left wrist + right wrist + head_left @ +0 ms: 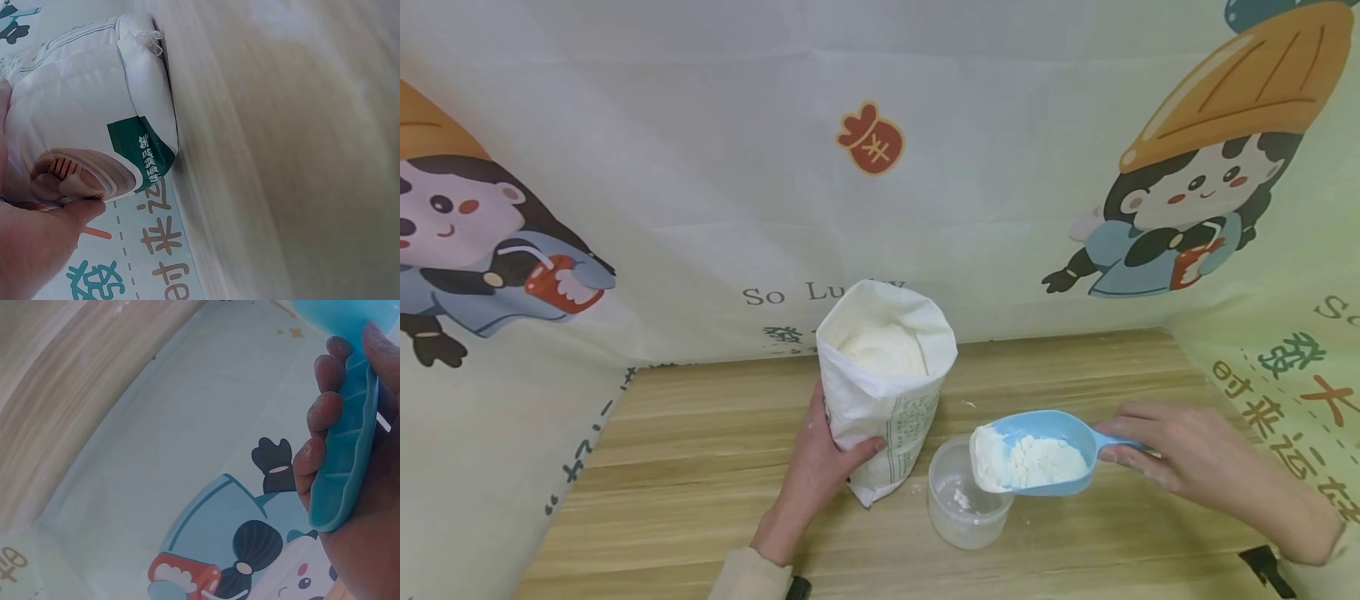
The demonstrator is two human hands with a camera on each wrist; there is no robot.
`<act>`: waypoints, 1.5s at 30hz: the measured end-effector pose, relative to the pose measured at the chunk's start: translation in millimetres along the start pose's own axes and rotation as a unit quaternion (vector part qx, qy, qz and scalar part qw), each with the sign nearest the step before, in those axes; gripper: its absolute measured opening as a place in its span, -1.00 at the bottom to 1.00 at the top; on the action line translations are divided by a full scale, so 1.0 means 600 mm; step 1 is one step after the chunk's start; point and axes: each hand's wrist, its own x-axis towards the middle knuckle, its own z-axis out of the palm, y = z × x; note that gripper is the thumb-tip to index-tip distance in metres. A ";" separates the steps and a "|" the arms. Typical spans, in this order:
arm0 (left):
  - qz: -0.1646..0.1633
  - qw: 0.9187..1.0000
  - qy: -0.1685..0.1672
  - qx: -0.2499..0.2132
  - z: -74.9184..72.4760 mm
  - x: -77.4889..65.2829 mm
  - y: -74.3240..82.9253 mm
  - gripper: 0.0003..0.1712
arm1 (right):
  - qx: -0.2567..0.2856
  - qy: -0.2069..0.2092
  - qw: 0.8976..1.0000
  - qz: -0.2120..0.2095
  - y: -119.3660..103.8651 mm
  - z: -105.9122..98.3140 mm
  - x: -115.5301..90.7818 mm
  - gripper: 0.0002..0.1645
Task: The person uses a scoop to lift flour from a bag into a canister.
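Observation:
An open white bag point(917, 417) of white powder stands on the wooden table, its top gaping. My left hand point(829, 454) grips its lower left side, the thumb across the front; in the left wrist view the bag point(69, 112) shows a green label. In my right hand point(1187, 454) is the handle of a light blue scoop point(1078, 433), heaped with white powder point(1045, 461). The scoop's front hangs above the rim of a clear plastic tub point(967, 525) with a little powder inside. Fingers wrap the ribbed scoop handle point(350, 450) in the right wrist view.
The wooden tabletop point(700, 450) runs back to a printed cloth point(715, 167) with cartoon figures. That cloth also closes off the left and right sides. Small powder specks lie near the tub.

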 end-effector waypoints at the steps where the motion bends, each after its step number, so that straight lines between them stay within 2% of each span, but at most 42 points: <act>1: 0.000 1.000 0.000 0.000 0.000 0.001 0.000 0.43 | -0.002 -0.002 1.000 -0.003 0.000 -0.002 0.002 -0.73; 10: 0.002 1.000 -0.002 0.001 0.002 0.003 0.001 0.43 | -0.021 0.004 0.999 -0.038 -0.001 -0.016 0.021 -0.65; 17: -0.002 1.000 -0.006 0.002 0.001 0.002 0.005 0.44 | -0.033 0.006 0.998 -0.061 -0.006 -0.021 0.031 -0.69; 24: 0.001 1.000 -0.007 0.000 0.000 0.004 0.007 0.44 | -0.043 0.011 0.997 -0.066 -0.011 -0.026 0.043 -0.30; 38: 0.003 1.000 -0.011 -0.004 0.001 0.000 0.003 0.44 | -0.077 0.000 0.992 -0.103 -0.021 -0.030 0.061 -0.23; 40: 0.004 1.000 -0.011 -0.006 0.001 0.000 0.003 0.44 | -0.083 -0.007 0.991 -0.107 -0.023 -0.035 0.067 -0.24; 41: 0.005 1.000 -0.010 -0.006 0.000 0.001 0.002 0.43 | -0.086 -0.011 0.990 -0.108 -0.025 -0.037 0.070 -0.30; 45: 0.005 1.000 -0.006 -0.004 0.000 0.001 0.002 0.42 | -0.096 -0.032 0.990 -0.102 -0.032 -0.045 0.080 -0.74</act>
